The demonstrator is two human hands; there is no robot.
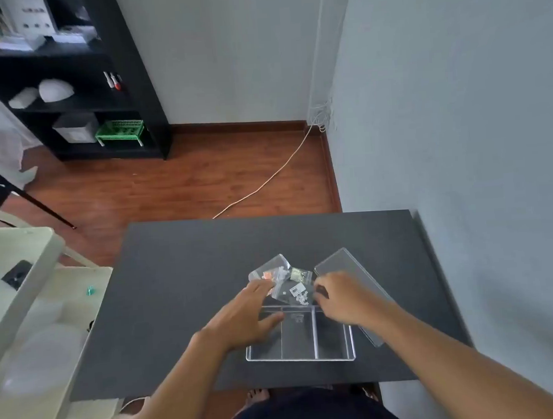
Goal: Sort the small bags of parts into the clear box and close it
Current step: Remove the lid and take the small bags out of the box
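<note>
Both hands, left hand (246, 311) and right hand (342, 299), had fingers spread loosely over the bags (286, 283), which looked light, limp and slippery, best pinched at an edge.

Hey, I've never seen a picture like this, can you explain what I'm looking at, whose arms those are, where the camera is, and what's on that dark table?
This is one picture from a camera worn on a person's head, looking down, so the arms are the wearer's own. On the dark table sits a clear box with dividers, open and seemingly empty. Its clear lid lies beside it on the right. Just beyond the box is a pile of small bags of parts. The left hand reaches over the box toward the bags, fingers spread. The right hand is at the pile's right edge; whether it already grips a bag is hard to tell.
</note>
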